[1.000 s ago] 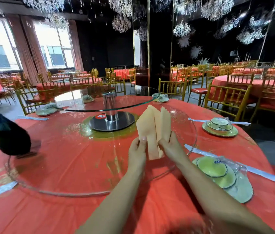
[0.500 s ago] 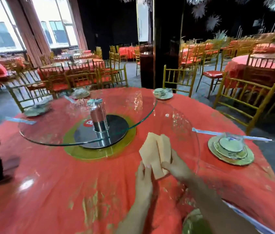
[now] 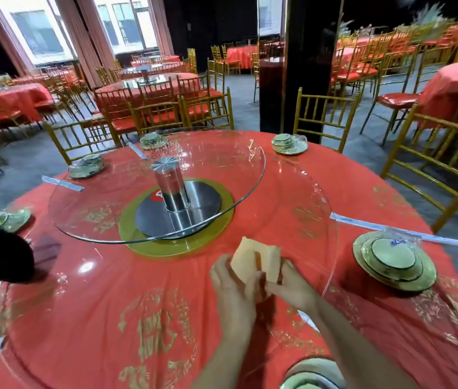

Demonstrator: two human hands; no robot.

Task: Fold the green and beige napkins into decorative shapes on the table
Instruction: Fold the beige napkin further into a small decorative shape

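Standing on end between 2 hands, the beige napkin (image 3: 256,258) is at about 5 o'clock from the steel hub, short of the raised glass turntable (image 3: 222,164) and over the glass-topped red surface (image 3: 110,304). The left hand (image 3: 230,287) curls its fingers round the napkin's left edge, and the right hand (image 3: 292,287) pinches the lower right corner, so each grip is clamped on the cloth near its base. Whether the bottom edge rests on the glass or hangs just above it, I cannot tell from here. The fold looks part made, with 2 or 3 upright panels fanning at the top. The likely trouble is the pleats springing apart if either grip slackens before the base is tucked, since stiff cloth wants to unfold. Glass is slick too, so a shape set down carelessly could slide or topple. The forearms pass close over a plate (image 3: 309,374) at 6 o'clock, and a wide elbow could nudge it. A dark green napkin (image 3: 0,256) sits at 9 o'clock, well apart, and a plate stack (image 3: 395,261) waits at 4 o'clock.
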